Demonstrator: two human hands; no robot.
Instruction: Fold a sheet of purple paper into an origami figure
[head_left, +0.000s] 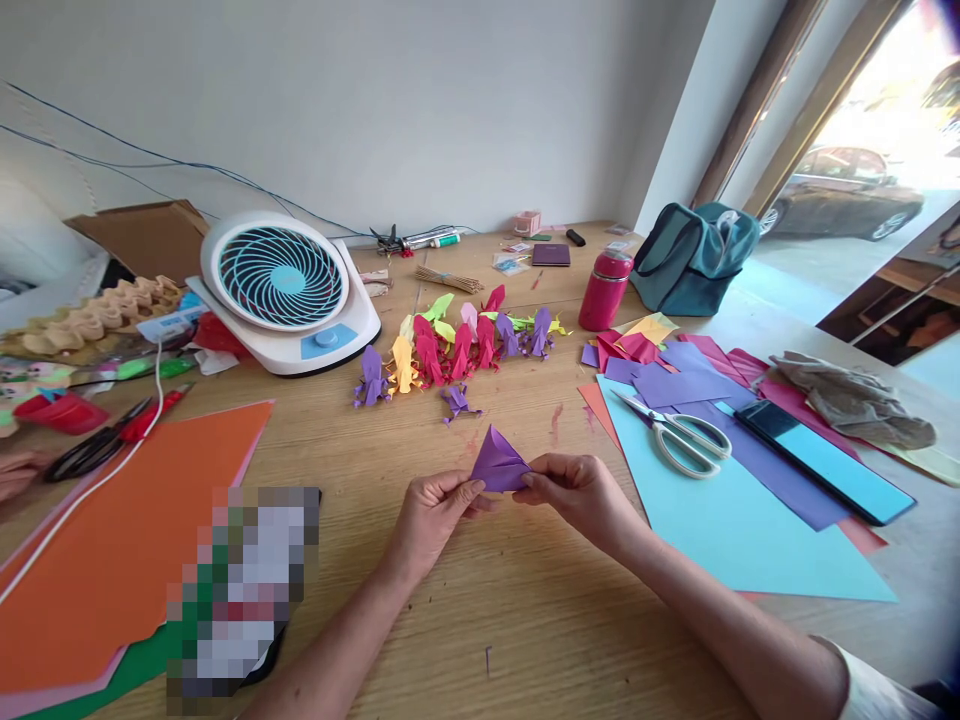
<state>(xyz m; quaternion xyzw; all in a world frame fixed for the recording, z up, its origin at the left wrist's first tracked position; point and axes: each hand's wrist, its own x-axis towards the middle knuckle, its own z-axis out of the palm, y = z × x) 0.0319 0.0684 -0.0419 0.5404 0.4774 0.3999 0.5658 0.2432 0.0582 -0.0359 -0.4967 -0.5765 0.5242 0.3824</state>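
Between my two hands a folded piece of purple paper (496, 462) is held up, pointed at the top, with creased layers at its right side. My left hand (439, 505) pinches its lower left corner between thumb and fingers. At the lower right corner, my right hand (574, 490) has a similar pinch. Beyond the hands, a small purple folded paper figure (458, 402) lies alone on the wooden table (465, 620). Behind it stands a cluster of folded paper figures in red, yellow, green and purple, including a red one (429, 355).
White scissors (684, 440) and a dark phone (821, 460) rest on coloured sheets at right, near a pink bottle (606, 290) and a teal bag (694, 262). At left are a fan (281, 285), orange paper (142, 530), a pixelated phone-like object (247, 590) and another person's hand (22, 478).
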